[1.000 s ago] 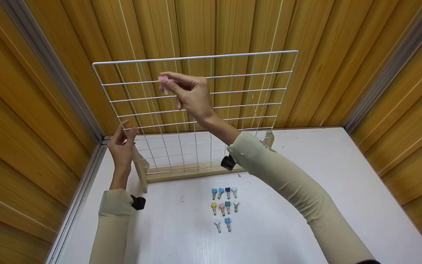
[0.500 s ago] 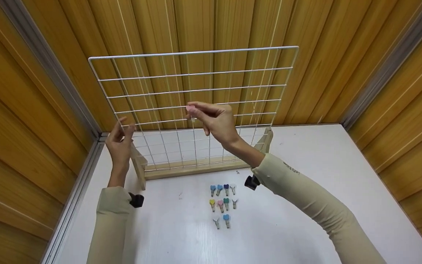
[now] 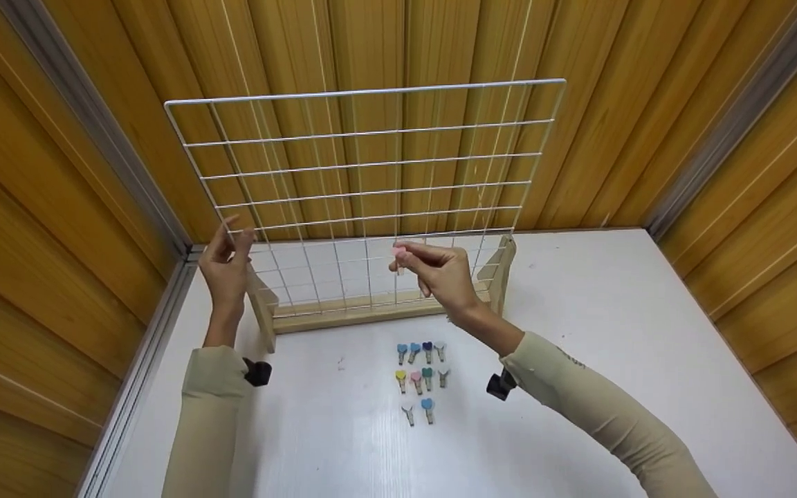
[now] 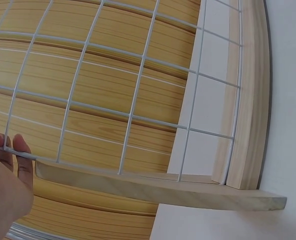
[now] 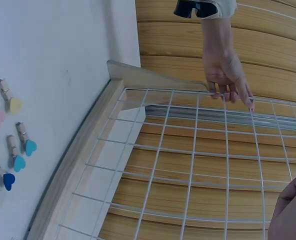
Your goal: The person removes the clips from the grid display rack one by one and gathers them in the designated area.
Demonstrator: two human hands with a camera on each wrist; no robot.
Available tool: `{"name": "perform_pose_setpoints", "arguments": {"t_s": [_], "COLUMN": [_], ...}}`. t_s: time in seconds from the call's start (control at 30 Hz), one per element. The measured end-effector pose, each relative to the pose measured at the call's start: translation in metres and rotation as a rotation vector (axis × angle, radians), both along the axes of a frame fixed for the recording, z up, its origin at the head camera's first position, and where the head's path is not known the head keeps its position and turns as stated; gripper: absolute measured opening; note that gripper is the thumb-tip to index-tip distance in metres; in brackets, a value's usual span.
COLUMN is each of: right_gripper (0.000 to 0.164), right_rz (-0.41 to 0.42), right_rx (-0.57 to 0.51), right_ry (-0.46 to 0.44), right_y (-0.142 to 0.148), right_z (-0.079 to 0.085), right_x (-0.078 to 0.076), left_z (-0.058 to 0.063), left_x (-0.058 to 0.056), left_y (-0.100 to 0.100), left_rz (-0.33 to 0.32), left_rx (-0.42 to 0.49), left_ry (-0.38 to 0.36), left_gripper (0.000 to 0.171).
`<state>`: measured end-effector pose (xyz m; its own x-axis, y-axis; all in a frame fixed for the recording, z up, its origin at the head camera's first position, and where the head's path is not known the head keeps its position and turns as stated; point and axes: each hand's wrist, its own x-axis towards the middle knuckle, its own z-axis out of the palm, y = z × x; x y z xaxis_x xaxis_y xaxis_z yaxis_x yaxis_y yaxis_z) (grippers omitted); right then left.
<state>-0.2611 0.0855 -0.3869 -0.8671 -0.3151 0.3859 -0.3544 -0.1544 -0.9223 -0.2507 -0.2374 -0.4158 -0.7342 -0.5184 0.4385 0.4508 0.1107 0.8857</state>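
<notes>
My right hand (image 3: 443, 273) pinches a small pink heart-topped clothespin (image 3: 399, 253) between thumb and fingers. In the head view it overlaps the lower right part of a white wire grid panel (image 3: 364, 164). My left hand (image 3: 225, 266) grips the panel's left edge, and the left wrist view shows its fingers (image 4: 22, 165) around the edge wire. In the right wrist view my right hand (image 5: 293, 205) shows only in part at the right border, with the clothespin mostly hidden. The panel stands tilted in a wooden base (image 3: 343, 320).
On the white table (image 3: 329, 429) in front of the base lie several heart clothespins in short rows, among them a yellow one (image 3: 400, 377), a pink one (image 3: 416, 379) and a dark blue one (image 3: 428, 348). Wood-look walls (image 3: 737, 207) enclose the back and sides.
My right hand has moved down and to the right across the panel, still pinching the pink clothespin. My left hand has kept its grip on the edge.
</notes>
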Motion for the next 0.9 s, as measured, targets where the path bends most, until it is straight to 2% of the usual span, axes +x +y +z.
{"name": "perform_pose_setpoints", "arguments": {"t_s": [0.33,0.63,0.9], "right_gripper": [0.024,0.026,0.026], "right_rz": [-0.017,-0.042,0.064], "right_rx": [0.059,0.146,0.262], "right_ry": [-0.060,-0.135,-0.200], "right_y": [0.018,0.041,0.060], "right_z": [-0.041,-0.066,-0.084], "right_x": [0.006,0.015,0.022], "left_z": [-0.001,0.001,0.000], "left_x": [0.004,-0.002,0.000], "left_y": [-0.005,-0.002,-0.001], "left_rz": [0.007,-0.030,-0.018], "left_rx": [0.032,0.025,0.019], "left_ry": [-0.009,-0.014,-0.006], "left_gripper": [0.025,0.024,0.023]}}
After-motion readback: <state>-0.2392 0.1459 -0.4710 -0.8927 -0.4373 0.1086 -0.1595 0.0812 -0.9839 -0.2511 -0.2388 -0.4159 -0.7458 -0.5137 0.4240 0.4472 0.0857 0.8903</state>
